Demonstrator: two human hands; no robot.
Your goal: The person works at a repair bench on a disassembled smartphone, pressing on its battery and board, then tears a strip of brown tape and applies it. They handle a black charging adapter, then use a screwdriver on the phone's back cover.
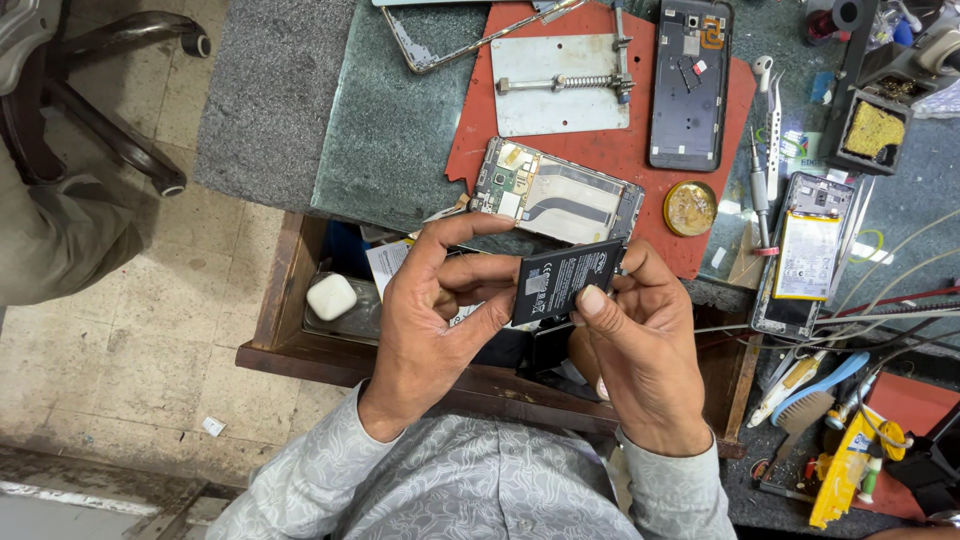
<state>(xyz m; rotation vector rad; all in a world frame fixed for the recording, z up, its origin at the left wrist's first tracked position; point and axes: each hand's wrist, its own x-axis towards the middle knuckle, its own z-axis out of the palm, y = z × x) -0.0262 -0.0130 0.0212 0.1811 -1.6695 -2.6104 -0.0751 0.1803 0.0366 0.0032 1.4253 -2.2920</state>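
Both hands, left (425, 320) and right (640, 345), pinch a black phone battery (562, 280) between them; the opened phone (556, 193) on the table (390, 130) lies without it.

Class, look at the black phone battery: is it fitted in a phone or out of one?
Out. Both hands hold the battery above the drawer, apart from the opened phone.

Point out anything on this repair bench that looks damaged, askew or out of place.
The red mat has a ragged, torn left edge. An opened phone lies tilted across its lower edge, partly off the mat. Both hands hold a black battery, which looks intact.
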